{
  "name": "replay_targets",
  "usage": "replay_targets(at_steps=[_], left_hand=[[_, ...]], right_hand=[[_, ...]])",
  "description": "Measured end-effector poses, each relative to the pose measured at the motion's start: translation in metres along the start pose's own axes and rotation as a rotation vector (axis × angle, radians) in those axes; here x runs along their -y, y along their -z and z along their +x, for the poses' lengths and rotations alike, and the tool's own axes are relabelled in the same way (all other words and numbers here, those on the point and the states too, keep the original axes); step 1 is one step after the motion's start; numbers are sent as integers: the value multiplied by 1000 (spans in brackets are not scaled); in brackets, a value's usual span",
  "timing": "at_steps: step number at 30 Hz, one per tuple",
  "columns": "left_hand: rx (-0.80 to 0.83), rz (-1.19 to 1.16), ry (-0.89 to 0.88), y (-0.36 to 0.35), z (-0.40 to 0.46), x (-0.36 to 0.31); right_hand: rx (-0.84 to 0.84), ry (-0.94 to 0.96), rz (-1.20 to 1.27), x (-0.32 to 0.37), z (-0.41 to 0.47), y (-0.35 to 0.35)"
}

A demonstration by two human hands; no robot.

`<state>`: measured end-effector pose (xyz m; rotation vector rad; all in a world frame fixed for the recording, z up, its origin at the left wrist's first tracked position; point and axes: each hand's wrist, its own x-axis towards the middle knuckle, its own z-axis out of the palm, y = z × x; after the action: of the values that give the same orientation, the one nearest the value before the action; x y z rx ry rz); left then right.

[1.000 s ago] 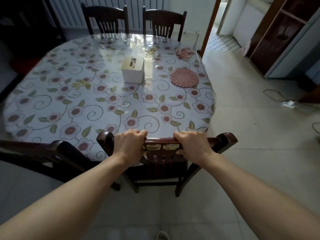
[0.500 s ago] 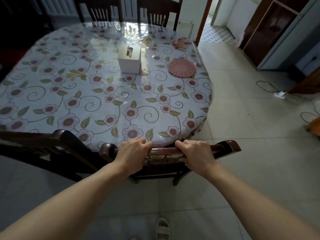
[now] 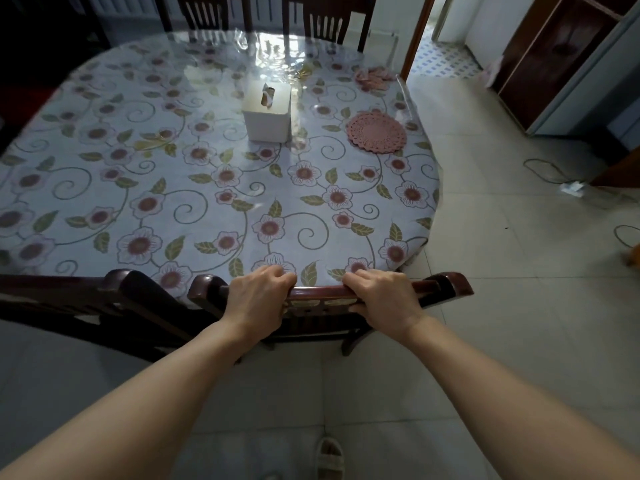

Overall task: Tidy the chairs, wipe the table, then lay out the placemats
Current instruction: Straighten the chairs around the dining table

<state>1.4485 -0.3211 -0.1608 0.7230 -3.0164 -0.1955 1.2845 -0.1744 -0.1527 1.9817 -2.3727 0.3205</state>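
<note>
Both hands, left hand (image 3: 258, 295) and right hand (image 3: 382, 296), hold tight the dark wooden chair (image 3: 322, 292) top at 6 o'clock of the flowery oval table (image 3: 207, 174).

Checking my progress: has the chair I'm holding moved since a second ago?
Yes. The chair has gone forward under the table; its top rail now meets the table edge.

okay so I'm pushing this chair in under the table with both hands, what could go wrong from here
Fingers could get pinched: both hands, left and right, curl over the chair's top rail, which already sits at the table edge.

The neighbouring chair stands very close on the left, so the two backs may knock together.

A hard bump might jolt the table and shift the tissue box or the round pink doily.
</note>
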Motion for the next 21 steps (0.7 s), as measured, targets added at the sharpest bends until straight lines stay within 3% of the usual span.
replay_targets(at_steps=[7,21], left_hand=[[32,13,2,0,4,0],[55,50,21,-3,-1,-13]], right_hand=[[18,26,-7,-5,3,0],[127,-133,-111,-3,-9,-6]])
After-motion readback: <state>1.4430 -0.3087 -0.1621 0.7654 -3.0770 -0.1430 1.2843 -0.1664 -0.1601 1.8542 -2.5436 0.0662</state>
